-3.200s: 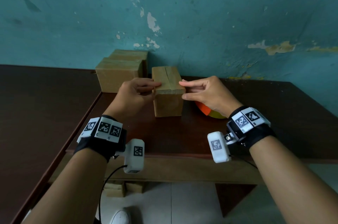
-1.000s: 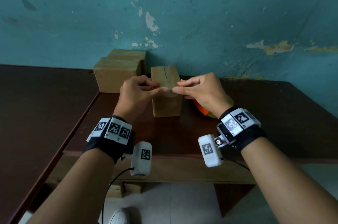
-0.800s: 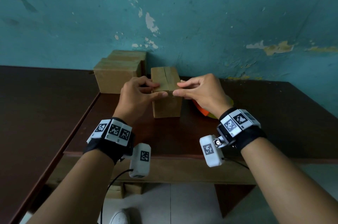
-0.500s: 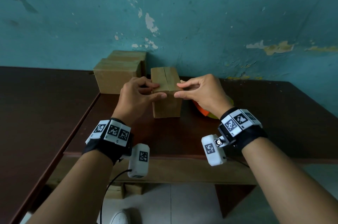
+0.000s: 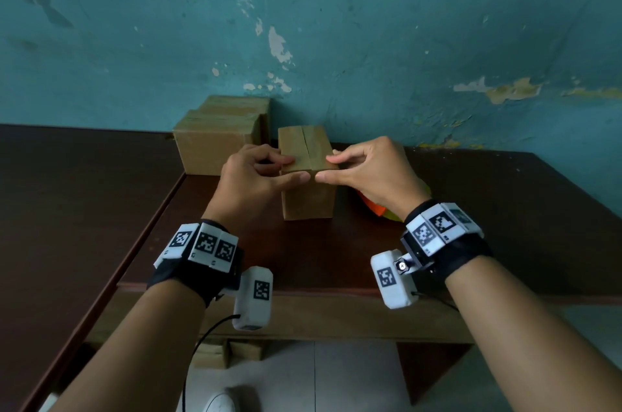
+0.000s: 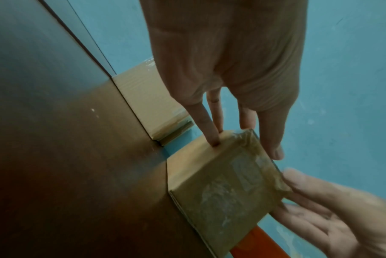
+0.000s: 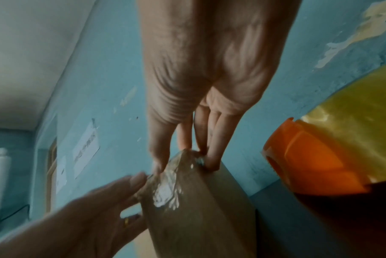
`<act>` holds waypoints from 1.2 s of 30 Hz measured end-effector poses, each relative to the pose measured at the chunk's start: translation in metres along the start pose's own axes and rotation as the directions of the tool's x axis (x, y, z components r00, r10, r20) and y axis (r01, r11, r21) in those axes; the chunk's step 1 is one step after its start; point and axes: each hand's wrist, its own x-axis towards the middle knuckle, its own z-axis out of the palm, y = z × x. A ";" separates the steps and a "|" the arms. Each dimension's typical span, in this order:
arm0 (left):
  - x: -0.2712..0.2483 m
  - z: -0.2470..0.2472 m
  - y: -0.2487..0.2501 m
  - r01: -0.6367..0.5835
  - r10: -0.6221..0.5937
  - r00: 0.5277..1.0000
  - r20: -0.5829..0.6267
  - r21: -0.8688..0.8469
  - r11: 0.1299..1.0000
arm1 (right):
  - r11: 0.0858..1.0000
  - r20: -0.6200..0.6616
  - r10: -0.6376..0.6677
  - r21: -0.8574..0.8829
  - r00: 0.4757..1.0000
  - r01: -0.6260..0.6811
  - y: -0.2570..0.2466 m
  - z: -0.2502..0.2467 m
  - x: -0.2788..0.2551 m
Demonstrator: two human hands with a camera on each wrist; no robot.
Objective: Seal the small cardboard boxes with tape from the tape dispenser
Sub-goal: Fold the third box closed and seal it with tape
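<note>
Both hands meet at the near top edge of a small cardboard box [image 5: 308,176], which stands upright at the centre of the head view on the dark tabletop [image 5: 336,253]. The left hand [image 5: 250,182] has its thumb stretched along the front edge and its fingers laid on the lid and left face; the right hand [image 5: 368,172] mirrors it, thumb tip almost touching the left thumb, fingers bent onto the lid. Neither hand lifts the box. Judging by the pose, they are pressing the tape [image 6: 251,172], a glossy, wrinkled strip over the front face and top edge, flat against the cardboard while steadying the box from both sides.

The tape dispenser [image 5: 380,208], orange with a yellowish roll, lies just right of the box in the frame, mostly hidden behind the right wrist, so that wrist would have to clear before it can be taken up. Two more cardboard boxes [image 5: 215,142] sit left of centre against the teal wall [image 5: 336,24], near the left hand but apart from the box.
</note>
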 end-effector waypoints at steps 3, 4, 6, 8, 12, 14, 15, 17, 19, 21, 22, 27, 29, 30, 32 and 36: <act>0.000 0.005 0.000 -0.042 0.042 0.999 -0.008 0.084 0.996 | 0.995 -0.062 -0.058 -0.090 0.996 0.052 0.000 0.008 0.001; 0.000 0.006 0.001 -0.040 0.041 0.999 -0.006 0.079 0.996 | 0.995 -0.059 -0.059 -0.083 0.997 0.054 0.000 0.008 0.002; 0.001 0.003 0.001 -0.018 0.018 1.000 -0.001 0.021 1.000 | 0.999 -0.037 -0.043 -0.029 0.998 0.042 0.001 0.006 0.001; 0.001 0.000 0.000 -0.004 0.004 1.000 0.025 -0.016 1.000 | 0.999 -0.007 -0.032 0.031 0.999 0.033 0.002 0.003 0.000; 0.000 -0.006 0.003 0.009 -0.004 0.997 0.072 -0.075 0.997 | 0.993 0.058 -0.013 0.121 0.998 0.006 0.005 -0.002 -0.001; -0.001 -0.008 0.005 0.003 0.006 0.995 0.100 -0.085 0.996 | 0.976 0.103 0.017 0.215 0.995 -0.039 0.008 -0.005 0.000; -0.002 -0.009 0.006 -0.003 0.013 0.994 0.112 -0.092 0.996 | 0.962 0.127 0.034 0.264 0.991 -0.067 0.009 -0.005 0.000; -0.003 -0.013 0.007 -0.001 0.013 0.992 0.127 -0.094 0.996 | 0.945 0.162 0.047 0.314 0.986 -0.097 0.012 -0.007 0.000; -0.003 -0.015 0.008 0.013 0.002 0.989 0.145 -0.096 0.995 | 0.939 0.186 0.040 0.329 0.982 -0.100 0.013 -0.009 0.001; -0.004 -0.016 0.011 0.019 -0.004 0.986 0.165 -0.092 0.996 | 0.930 0.205 0.036 0.353 0.978 -0.108 0.014 -0.012 0.001; -0.004 -0.017 0.012 0.020 -0.005 0.986 0.169 -0.090 0.996 | 0.927 0.214 0.036 0.358 0.976 -0.112 0.014 -0.014 0.002; -0.006 -0.013 0.012 -0.028 0.020 0.987 0.160 0.046 0.999 | 0.954 0.204 0.068 0.272 0.977 -0.123 0.013 -0.018 0.002; -0.006 -0.007 0.014 -0.066 0.051 0.991 0.124 0.124 0.990 | 0.982 0.157 0.085 0.152 0.984 -0.110 0.003 -0.018 0.000; -0.006 -0.003 0.015 -0.091 0.075 0.991 0.112 0.144 0.985 | 0.992 0.144 0.084 0.077 0.986 -0.096 -0.003 -0.016 -0.001; -0.008 0.005 0.018 -0.148 0.130 0.986 0.106 0.181 0.972 | 0.996 0.144 0.044 -0.083 0.989 -0.032 -0.015 -0.011 -0.003; -0.009 0.012 0.022 -0.197 0.162 0.975 0.151 0.263 0.944 | 0.974 0.178 0.034 -0.226 0.983 0.007 -0.030 -0.009 -0.006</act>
